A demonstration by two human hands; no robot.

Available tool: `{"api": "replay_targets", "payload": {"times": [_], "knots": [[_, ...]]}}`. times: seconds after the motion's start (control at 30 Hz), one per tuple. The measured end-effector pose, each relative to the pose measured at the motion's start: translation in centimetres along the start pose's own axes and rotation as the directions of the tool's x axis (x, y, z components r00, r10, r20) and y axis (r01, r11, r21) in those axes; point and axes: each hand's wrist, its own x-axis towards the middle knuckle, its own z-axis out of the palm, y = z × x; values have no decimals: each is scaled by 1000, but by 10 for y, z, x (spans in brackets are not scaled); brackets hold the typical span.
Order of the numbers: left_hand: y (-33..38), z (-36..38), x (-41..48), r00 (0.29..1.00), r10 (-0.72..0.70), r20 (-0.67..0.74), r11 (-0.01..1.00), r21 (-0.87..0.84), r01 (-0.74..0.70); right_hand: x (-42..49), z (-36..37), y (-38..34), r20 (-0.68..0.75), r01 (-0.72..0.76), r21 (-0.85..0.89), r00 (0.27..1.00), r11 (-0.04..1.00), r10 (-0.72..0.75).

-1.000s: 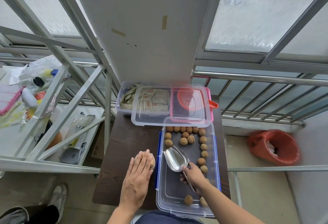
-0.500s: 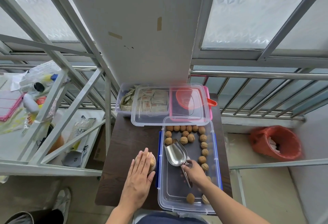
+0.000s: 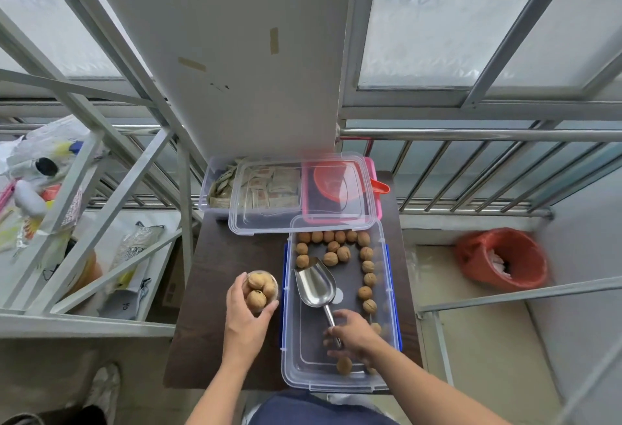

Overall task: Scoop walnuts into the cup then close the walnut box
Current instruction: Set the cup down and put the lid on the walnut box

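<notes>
A small clear cup heaped with walnuts stands on the dark table, just left of the walnut box. My left hand wraps around its near side. The clear walnut box with blue clasps lies uncovered, with several walnuts along its far and right sides. A metal scoop lies empty inside it, bowl pointing away from me. My right hand has its fingers around the end of the scoop's handle. The clear lid rests over the boxes behind.
Behind the walnut box stand a clear box of sachets and a pink box with a red scoop. A metal rack rises at the left, a railing at the back, and a red-lined bin sits on the floor at the right.
My left hand lay flat over the cup's top; now it grips the cup's side and the walnuts show. My right hand and scoop stay low in the box.
</notes>
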Motion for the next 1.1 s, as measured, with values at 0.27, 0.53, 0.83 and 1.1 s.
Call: {"api": "replay_targets", "payload": {"times": [0.27,0.53,0.83,1.1], "knots": [[11,3,12,999,-17,29,1000,2,17,10,14,-8,-14,50,12,999,999,-50],[30,6,26,981,76,-176,974,222,-36,-2,-2,-19,-107,118,-503,974,856,-198],[96,44,94,894,441,78,704,587,-399,-11,-18,-33,-99,170,-547,959,820,-265],[110,72,131,726,513,457,217,750,-625,-19,-21,-16,-136,170,-499,953,850,-270]]}}
